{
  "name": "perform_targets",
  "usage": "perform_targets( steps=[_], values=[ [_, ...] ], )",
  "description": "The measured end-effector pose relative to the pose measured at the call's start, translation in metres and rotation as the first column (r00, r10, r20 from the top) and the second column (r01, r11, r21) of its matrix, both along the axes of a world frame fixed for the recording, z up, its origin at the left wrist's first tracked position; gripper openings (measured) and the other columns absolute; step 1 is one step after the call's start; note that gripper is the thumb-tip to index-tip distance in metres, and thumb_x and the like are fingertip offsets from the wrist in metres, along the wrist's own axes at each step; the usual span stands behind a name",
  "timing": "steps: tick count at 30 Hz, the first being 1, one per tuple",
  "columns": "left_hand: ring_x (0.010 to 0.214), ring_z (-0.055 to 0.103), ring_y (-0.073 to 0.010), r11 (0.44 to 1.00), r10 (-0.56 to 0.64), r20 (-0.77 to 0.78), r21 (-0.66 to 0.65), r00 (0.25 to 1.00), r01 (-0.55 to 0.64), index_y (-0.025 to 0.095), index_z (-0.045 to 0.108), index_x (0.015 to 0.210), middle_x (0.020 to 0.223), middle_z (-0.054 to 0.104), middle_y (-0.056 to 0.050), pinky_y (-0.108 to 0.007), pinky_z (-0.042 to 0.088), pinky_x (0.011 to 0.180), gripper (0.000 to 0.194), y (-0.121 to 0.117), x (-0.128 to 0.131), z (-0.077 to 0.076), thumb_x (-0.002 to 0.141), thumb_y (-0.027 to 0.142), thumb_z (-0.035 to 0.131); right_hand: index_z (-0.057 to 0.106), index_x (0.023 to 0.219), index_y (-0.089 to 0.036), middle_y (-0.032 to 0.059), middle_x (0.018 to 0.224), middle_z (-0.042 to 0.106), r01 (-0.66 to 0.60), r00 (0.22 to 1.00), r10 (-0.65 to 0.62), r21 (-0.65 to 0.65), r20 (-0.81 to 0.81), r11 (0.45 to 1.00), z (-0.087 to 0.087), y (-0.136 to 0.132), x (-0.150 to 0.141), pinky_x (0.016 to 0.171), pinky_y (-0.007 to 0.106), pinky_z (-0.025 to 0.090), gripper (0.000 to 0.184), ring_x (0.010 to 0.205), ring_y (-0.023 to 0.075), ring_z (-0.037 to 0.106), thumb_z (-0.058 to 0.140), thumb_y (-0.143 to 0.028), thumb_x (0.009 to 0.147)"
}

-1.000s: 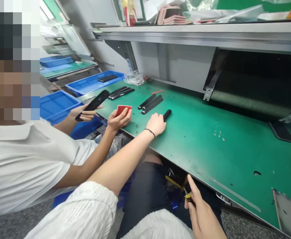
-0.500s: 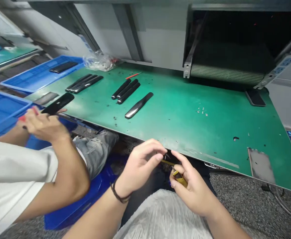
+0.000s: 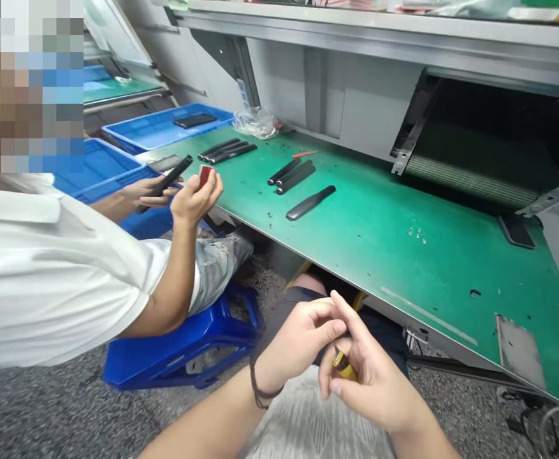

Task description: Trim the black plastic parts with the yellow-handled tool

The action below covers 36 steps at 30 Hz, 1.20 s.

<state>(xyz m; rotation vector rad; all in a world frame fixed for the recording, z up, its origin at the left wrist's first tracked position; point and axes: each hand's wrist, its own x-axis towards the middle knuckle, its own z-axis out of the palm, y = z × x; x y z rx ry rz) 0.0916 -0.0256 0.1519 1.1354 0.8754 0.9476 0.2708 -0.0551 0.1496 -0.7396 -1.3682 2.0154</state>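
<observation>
My left hand [image 3: 301, 341], with a dark cord bracelet at the wrist, is curled in a pinch above my lap. Anything between its fingertips is hidden. Close against it is my right hand [image 3: 377, 382], its index finger stretched out to the left fingertips. The other right fingers curl round a yellow utility knife [image 3: 346, 370], whose dark pointed blade sticks up. Beyond both hands, on the green table [image 3: 370, 223], lie a single long black curved piece [image 3: 312, 204] and a group of similar black pieces [image 3: 296, 175].
At left, a person in a white shirt [image 3: 69, 268] holds a black piece [image 3: 169, 182] and a red block [image 3: 206, 175]. Blue trays [image 3: 116, 131] stand beyond. A phone [image 3: 517, 231], a grey plate [image 3: 519, 350] and white scraps [image 3: 417, 233] lie rightward. A blue stool [image 3: 164, 347] stands left.
The view has swung left and up. My hands have come together, the right index finger now meeting the left fingertips. The neighbouring person's hands have moved apart, and the red block shows clearly.
</observation>
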Motion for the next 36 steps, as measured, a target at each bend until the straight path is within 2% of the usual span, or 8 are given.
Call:
perform_targets(
  steps=[3,8,11,14,20,26,30,36],
  values=[
    [0.050,0.059,-0.0139,0.999,-0.021,-0.049,-0.042,0.999,0.019,0.016,0.073,0.085,0.077,0.066,-0.003,-0.027,0.042,0.048,0.040,-0.006,0.001,0.002,0.097,0.055,0.068,-0.011,0.169,-0.031,0.0000,0.096,0.069,0.000,0.999,0.000,-0.009,0.034,1.000,0.001,-0.004,-0.006,0.076,0.032,0.047,0.114,0.088,0.0156,0.067,0.060,-0.006,0.084],
    [0.076,0.061,-0.0181,0.966,0.129,-0.219,0.247,0.967,-0.073,0.019,0.067,0.070,0.079,0.065,-0.004,-0.030,0.047,0.072,0.032,-0.013,-0.011,0.005,0.098,0.034,0.062,-0.008,0.170,-0.032,-0.0022,0.091,0.071,-0.036,0.984,0.036,-0.003,0.175,0.999,0.004,-0.007,-0.007,0.072,0.030,0.043,0.112,0.077,0.0128,0.061,0.062,-0.007,0.085],
    [0.078,0.057,-0.0179,0.959,0.175,-0.306,0.267,0.936,-0.092,0.019,0.064,0.072,0.079,0.063,-0.002,-0.031,0.045,0.077,0.028,-0.021,-0.036,-0.006,0.097,0.032,0.059,-0.004,0.170,-0.036,-0.0021,0.095,0.072,-0.076,0.975,0.076,-0.010,0.209,0.997,0.005,-0.012,-0.002,0.069,0.028,0.039,0.111,0.069,0.0099,0.055,0.062,-0.008,0.085],
    [0.074,0.054,-0.0179,0.985,0.159,-0.468,0.140,0.869,-0.105,0.020,0.058,0.074,0.076,0.056,-0.002,-0.030,0.046,0.073,0.035,-0.027,-0.077,-0.041,0.098,0.044,0.050,-0.004,0.170,-0.037,-0.0019,0.098,0.072,-0.084,0.968,0.091,-0.040,0.235,0.996,0.002,-0.018,0.010,0.069,0.028,0.037,0.110,0.066,0.0086,0.049,0.063,-0.010,0.086],
    [0.069,0.057,-0.0237,0.947,0.136,-0.836,-0.048,0.532,-0.318,0.022,0.044,0.065,0.064,0.044,-0.002,-0.041,0.051,0.077,0.045,-0.058,-0.159,-0.137,0.097,0.052,0.034,-0.001,0.171,-0.031,-0.0003,0.094,0.069,-0.044,0.956,0.058,-0.056,0.286,0.997,-0.010,-0.020,0.036,0.076,0.033,0.041,0.103,0.079,0.0151,0.056,0.064,-0.018,0.091],
    [0.091,0.070,-0.0258,0.932,-0.180,-0.932,-0.264,0.315,-0.248,0.017,0.069,0.115,0.097,0.070,-0.008,-0.049,0.057,0.089,0.043,-0.135,-0.151,-0.189,0.094,0.055,0.068,0.013,0.169,-0.030,-0.0002,0.098,0.066,-0.084,0.943,0.095,-0.048,0.318,0.995,-0.021,-0.020,0.046,0.075,0.032,0.041,0.093,0.077,0.0136,0.051,0.066,-0.023,0.094],
    [0.121,0.064,-0.0310,0.938,-0.222,-0.925,-0.289,0.307,-0.193,0.017,0.066,0.128,0.130,0.068,-0.013,-0.056,0.052,0.105,0.041,-0.144,-0.133,-0.195,0.099,0.045,0.070,0.022,0.166,-0.029,-0.0008,0.096,0.060,-0.067,0.933,0.070,-0.020,0.353,0.998,-0.027,-0.020,0.056,0.077,0.032,0.043,0.080,0.077,0.0137,0.050,0.065,-0.033,0.098],
    [0.133,0.057,-0.0319,0.946,0.042,-0.933,-0.078,0.359,-0.315,0.016,0.067,0.126,0.144,0.060,-0.014,-0.057,0.047,0.113,0.036,-0.085,-0.131,-0.177,0.101,0.041,0.067,0.027,0.164,-0.031,0.0020,0.097,0.061,-0.120,0.908,0.115,-0.013,0.403,0.993,-0.049,-0.019,0.069,0.080,0.034,0.048,0.077,0.086,0.0192,0.059,0.064,-0.050,0.100]
  ],
)
